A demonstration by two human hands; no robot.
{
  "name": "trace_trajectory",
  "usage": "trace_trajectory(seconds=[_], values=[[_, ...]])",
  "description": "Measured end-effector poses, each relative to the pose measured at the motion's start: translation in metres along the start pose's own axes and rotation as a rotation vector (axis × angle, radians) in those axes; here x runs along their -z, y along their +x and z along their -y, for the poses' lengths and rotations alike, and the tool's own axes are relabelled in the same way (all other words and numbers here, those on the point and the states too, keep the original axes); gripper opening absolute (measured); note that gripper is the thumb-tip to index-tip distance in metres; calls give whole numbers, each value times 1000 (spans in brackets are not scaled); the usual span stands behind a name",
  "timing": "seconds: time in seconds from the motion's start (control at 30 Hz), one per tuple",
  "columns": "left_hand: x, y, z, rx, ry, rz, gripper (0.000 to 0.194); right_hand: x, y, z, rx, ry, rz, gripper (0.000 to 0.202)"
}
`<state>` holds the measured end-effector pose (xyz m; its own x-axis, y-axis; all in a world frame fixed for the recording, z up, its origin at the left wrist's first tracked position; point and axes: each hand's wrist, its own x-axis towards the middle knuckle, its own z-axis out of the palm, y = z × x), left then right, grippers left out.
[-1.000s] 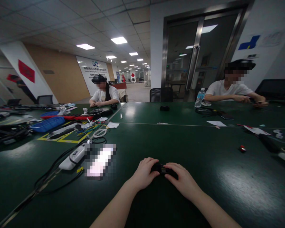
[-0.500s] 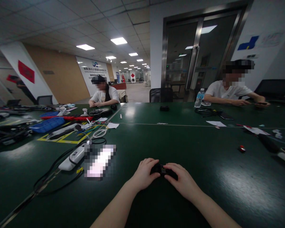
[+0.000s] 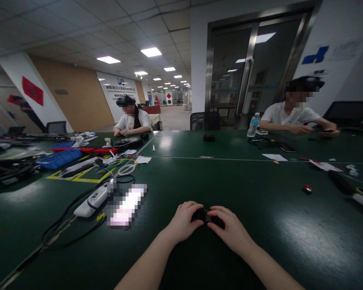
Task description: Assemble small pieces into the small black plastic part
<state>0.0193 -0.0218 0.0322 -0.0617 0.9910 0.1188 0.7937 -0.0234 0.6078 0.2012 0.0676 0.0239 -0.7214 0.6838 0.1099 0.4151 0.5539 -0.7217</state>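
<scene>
Low in the frame's centre, the left hand point(image 3: 186, 223) and right hand point(image 3: 231, 226) have their fingers wrapped around opposite ends of a small, elongated black object point(image 3: 205, 218), greyish mid-length, finer details too dark, at the green bench point(image 3: 260, 189).

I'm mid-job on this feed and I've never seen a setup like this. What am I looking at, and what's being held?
There is no machine arm here: these are a person's bare hands, seen from a camera worn on that person's head, looking forward and down. The left hand and right hand hold a small black object between them; the fingers hide too much to name it. On the green table lie a white power strip, a blue tray and a wrench; a water bottle stands farther back. Two other people sit across the table.
</scene>
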Motion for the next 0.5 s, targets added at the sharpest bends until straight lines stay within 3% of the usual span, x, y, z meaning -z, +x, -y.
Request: trace_trajectory(seconds=[0.5], values=[[-4, -1, 5, -39, 2, -17, 44, 1, 0, 4, -13, -46, 24, 22]])
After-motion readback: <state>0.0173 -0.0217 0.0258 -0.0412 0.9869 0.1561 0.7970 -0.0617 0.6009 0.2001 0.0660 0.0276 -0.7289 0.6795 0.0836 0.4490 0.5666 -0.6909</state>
